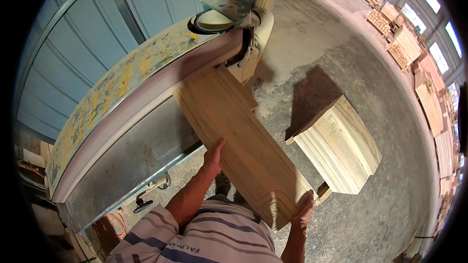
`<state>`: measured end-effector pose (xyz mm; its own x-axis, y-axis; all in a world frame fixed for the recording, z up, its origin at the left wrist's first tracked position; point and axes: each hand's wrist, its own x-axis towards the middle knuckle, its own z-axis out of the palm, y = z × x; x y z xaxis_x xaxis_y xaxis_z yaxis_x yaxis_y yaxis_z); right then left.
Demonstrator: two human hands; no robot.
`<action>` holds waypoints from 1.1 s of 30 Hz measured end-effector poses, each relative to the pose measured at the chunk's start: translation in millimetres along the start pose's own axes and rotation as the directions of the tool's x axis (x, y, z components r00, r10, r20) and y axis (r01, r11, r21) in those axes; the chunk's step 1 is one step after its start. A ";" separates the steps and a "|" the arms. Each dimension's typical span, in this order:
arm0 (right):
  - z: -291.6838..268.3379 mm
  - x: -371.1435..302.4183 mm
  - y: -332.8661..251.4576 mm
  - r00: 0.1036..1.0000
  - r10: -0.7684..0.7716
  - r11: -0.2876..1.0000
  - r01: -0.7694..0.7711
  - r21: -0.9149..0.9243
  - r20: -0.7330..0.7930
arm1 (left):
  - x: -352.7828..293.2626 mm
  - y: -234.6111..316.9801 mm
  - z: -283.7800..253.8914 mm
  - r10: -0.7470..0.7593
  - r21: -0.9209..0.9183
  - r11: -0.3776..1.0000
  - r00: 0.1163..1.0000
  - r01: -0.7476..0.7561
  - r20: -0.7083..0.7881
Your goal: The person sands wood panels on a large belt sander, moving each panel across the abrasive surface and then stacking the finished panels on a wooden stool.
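Note:
A long brown wooden panel (239,136) with grooved border lines lies at a slant before me. Its far end meets the pinkish belt (161,79) of what looks like a belt sander; whether it touches the belt itself I cannot tell. My left hand (213,156) grips the panel's left edge near the middle, thumb on top and fingers hidden beneath. At the near right corner, my right hand (304,209) clasps the end, its fingers partly out of sight. Near that end, a raised or carved pale detail (273,208) shows on the panel.
The machine's metal table (131,165) runs along the left, with a handwheel (143,205) below. A paint-worn cover (117,85) tops the belt, and a round roller (212,21) sits at its far end. Pale carved panels (341,148) are stacked on my right. Lumber piles (407,46) stand farther off.

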<state>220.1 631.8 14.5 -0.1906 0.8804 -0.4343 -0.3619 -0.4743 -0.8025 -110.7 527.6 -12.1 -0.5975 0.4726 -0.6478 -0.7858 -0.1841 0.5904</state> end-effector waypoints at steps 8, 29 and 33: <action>-1.8 -0.5 -0.5 0.999 -0.044 0.994 0.046 -0.098 0.027 | 3.9 -4.0 -3.6 -0.003 -0.007 1.000 1.000 0.003 0.015; -20.0 -2.3 -5.2 0.999 0.038 0.995 -0.039 0.091 0.018 | -7.6 -15.2 -4.2 0.001 0.018 1.000 0.999 -0.002 0.043; -17.4 3.2 7.6 0.998 -0.006 0.999 0.004 0.039 0.061 | 5.9 -5.5 -10.9 -0.026 0.014 1.000 0.998 0.026 0.060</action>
<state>232.6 630.9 -0.1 -0.2435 0.8818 -0.4040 -0.3976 -0.4706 -0.7877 -111.7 522.0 -24.4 -0.5658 0.5281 -0.6332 -0.7985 -0.1596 0.5805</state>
